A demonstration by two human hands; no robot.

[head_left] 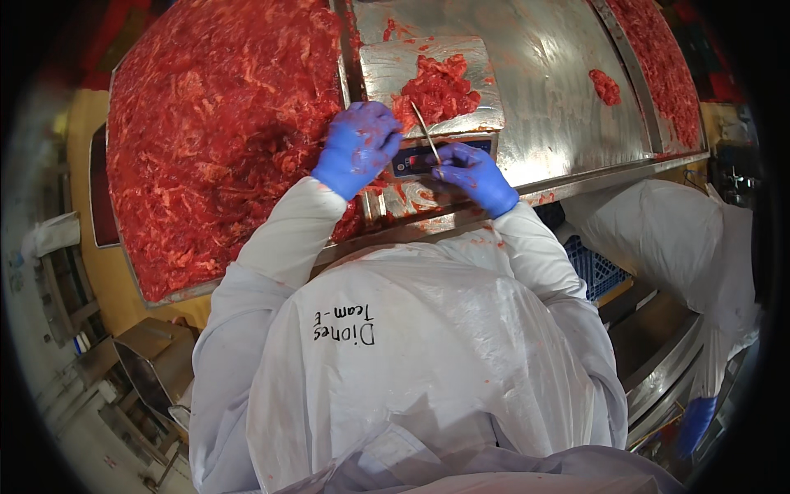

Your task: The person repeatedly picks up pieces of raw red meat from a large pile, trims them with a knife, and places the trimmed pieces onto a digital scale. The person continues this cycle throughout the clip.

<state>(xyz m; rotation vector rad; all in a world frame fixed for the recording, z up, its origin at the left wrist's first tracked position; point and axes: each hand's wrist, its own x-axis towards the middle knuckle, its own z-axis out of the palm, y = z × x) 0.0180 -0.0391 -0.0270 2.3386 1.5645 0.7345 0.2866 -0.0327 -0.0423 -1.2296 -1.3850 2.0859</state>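
Left hand (355,150), blue-gloved, rests at the near left corner of the scale pan (387,74), fingers curled loosely together, knuckles up; whether it grips anything I cannot tell. Further left, a big tray of minced red meat (214,140) fills the bench, heaped to the rim.

Centre: small mound of mince (436,89) sits on the steel pan, near its front edge. Below it, the scale's dark display strip (411,162), partly covered by the gloves.

Right hand (473,175), also blue-gloved, pinches a thin metal pick (425,130) between thumb and fingertips, tip angled up toward the mound.

Right again: bare steel counter (559,99), one stray lump of mince (605,86), another meat tray (666,58) at the edge.

Judgement: keep wrists off the pan, work with the pick tip only, small moves, display uncovered.
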